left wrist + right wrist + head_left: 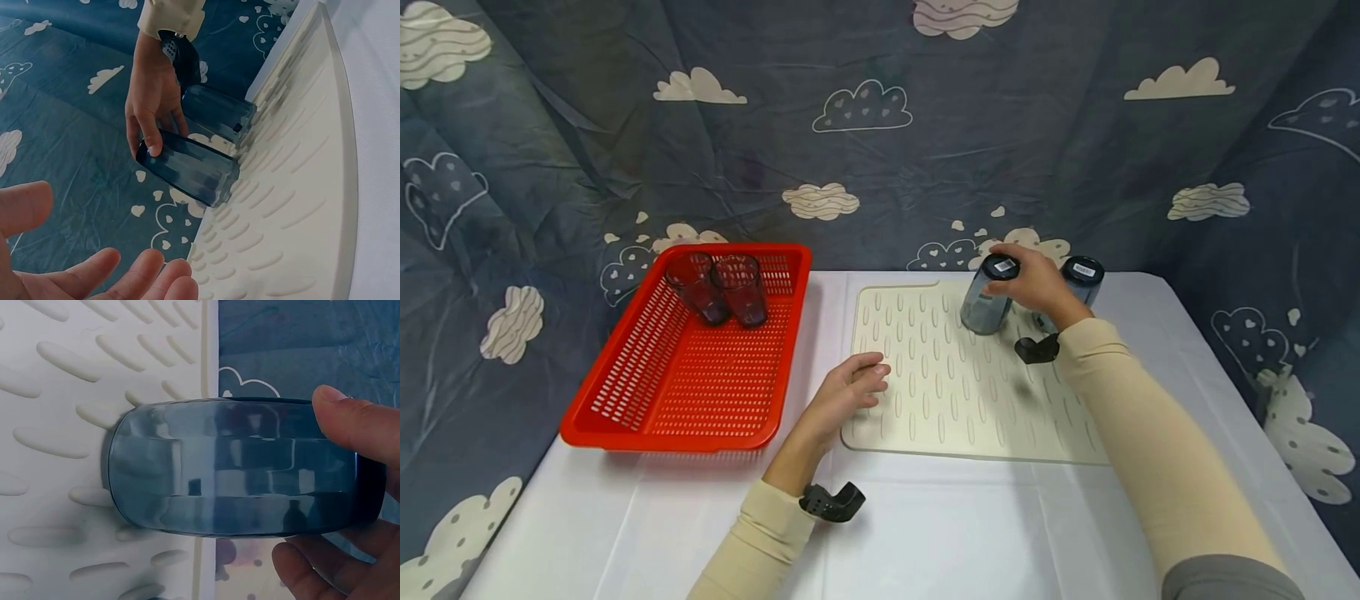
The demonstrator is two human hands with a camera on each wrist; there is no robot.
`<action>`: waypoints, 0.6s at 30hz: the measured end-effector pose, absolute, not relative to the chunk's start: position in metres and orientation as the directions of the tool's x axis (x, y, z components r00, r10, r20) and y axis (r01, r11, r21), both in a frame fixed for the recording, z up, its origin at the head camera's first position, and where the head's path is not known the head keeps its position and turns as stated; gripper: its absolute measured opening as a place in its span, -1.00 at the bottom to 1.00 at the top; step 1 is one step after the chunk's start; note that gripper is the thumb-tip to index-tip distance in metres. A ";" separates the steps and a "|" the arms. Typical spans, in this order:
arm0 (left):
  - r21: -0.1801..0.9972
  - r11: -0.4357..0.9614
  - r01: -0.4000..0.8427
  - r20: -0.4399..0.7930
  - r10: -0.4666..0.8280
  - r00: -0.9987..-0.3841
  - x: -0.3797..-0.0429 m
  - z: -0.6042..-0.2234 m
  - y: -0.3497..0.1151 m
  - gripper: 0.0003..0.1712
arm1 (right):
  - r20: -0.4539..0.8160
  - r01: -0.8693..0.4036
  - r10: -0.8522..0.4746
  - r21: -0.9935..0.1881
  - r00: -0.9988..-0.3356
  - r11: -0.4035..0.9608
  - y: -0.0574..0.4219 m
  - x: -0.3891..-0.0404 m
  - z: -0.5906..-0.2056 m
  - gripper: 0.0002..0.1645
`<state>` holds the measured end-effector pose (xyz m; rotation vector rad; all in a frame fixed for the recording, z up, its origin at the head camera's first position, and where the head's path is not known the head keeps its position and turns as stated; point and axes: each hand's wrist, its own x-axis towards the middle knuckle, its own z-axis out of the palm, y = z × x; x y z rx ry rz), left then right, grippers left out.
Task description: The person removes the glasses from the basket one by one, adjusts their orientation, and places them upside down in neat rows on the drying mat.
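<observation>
My right hand (1039, 282) grips a blue-tinted glass (983, 308) near its dark base, which faces up and carries a white label. In the right wrist view the thumb (353, 422) lies along one side of the glass and fingers along the other, with the rim right at the ribbed cream mat (44, 400). Beside it a second upside-down glass (1084, 282) stands on the mat, partly behind the right hand. My left hand (847, 390) is over the mat's left edge, fingers relaxed and holding nothing; its fingers (134, 272) also show in the left wrist view.
A red perforated basket (681, 442) stands on the white-covered table (925, 533) at the left. Two dark-tinted glasses, one (741, 287) to the right of the other (696, 283), lean at its back. A dark cloud-patterned cloth (850, 50) hangs behind and at both sides.
</observation>
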<state>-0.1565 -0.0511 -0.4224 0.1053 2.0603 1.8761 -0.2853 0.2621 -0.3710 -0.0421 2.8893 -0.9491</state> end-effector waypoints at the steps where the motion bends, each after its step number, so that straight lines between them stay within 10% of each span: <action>1: 0.976 0.121 -0.179 -0.207 0.288 -0.935 -0.156 -0.423 -0.051 -0.41 | -0.085 0.005 -0.057 -0.594 -0.995 0.805 0.262 -0.285 -0.371 -0.09; 18: 0.975 0.118 -0.190 -0.219 0.333 -0.917 -0.152 -0.425 -0.051 -0.40 | -0.093 0.017 -0.056 -0.649 -0.994 0.761 0.257 -0.282 -0.377 -0.09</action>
